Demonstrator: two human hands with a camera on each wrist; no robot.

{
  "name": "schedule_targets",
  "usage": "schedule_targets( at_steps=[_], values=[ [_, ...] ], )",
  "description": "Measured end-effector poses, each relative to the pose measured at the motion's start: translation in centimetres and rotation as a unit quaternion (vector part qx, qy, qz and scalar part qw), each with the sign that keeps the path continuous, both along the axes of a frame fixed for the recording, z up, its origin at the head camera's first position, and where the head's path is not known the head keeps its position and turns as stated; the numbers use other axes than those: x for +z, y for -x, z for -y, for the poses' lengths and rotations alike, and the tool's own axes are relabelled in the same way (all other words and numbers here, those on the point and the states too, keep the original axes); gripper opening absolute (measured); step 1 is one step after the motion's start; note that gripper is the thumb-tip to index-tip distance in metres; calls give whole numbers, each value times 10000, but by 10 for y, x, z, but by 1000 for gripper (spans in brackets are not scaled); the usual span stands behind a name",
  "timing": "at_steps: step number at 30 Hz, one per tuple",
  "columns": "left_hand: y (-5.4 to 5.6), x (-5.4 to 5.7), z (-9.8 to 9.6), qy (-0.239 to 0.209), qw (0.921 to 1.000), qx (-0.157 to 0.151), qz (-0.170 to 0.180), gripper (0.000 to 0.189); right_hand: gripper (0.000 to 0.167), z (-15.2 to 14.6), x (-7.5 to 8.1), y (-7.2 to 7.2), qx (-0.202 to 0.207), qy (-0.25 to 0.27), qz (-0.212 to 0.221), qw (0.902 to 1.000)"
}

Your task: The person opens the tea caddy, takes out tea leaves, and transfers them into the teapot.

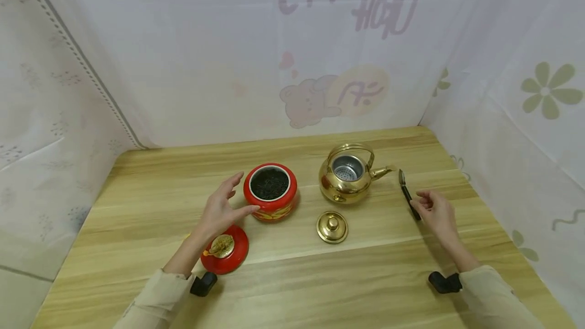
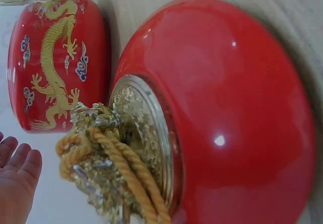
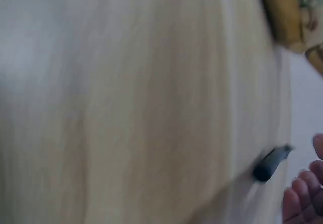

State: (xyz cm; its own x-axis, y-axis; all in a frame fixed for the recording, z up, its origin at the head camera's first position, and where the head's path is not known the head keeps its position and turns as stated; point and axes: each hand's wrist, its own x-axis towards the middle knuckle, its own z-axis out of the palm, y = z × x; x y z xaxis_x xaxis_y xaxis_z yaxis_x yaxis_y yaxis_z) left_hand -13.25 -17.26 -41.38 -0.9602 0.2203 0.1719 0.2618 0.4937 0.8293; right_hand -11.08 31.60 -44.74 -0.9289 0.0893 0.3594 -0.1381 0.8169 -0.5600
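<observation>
My left hand (image 1: 220, 211) is at the left side of a round red jar (image 1: 274, 206), thumb and fingers spread apart. Dark loose tea leaves (image 1: 269, 184) fill the jar, and a gold dragon decorates its wall in the left wrist view. Below that hand lies the jar's red lid (image 2: 242, 98), with a gold knob and orange cord. On the right, my right hand (image 1: 436, 213) hovers beside a spoon (image 1: 408, 198) with a black handle, fingers loosely bent near the handle. In the right wrist view a gap shows between fingers (image 3: 301, 186) and the handle end (image 3: 267, 169).
A gold teapot (image 1: 345, 187) with a raised handle and a perforated metal strainer stands uncovered, its spout toward the spoon. Its gold lid (image 1: 332, 227) lies in front of it on the wooden table (image 1: 320, 288). Patterned cloth (image 1: 205, 65) hangs behind and at both sides.
</observation>
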Motion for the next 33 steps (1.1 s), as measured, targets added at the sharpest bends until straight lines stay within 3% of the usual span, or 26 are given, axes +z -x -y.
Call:
schedule_targets(
  at_steps=[6,14,23,33],
  values=[
    [6,-3,-5,24,9996,-165,244,92,27,-12,-8,-3,48,-382,581,9976],
    [11,-7,-10,116,9993,-306,169,95,24,-15,-11,-3,-3,-549,1082,9926],
    [12,-14,-12,158,9994,-255,149,96,16,-15,-11,-2,-94,-611,1368,9887],
    [11,-15,-12,139,9995,-246,129,95,19,-20,-3,-1,-330,-498,1585,9856]
  ],
)
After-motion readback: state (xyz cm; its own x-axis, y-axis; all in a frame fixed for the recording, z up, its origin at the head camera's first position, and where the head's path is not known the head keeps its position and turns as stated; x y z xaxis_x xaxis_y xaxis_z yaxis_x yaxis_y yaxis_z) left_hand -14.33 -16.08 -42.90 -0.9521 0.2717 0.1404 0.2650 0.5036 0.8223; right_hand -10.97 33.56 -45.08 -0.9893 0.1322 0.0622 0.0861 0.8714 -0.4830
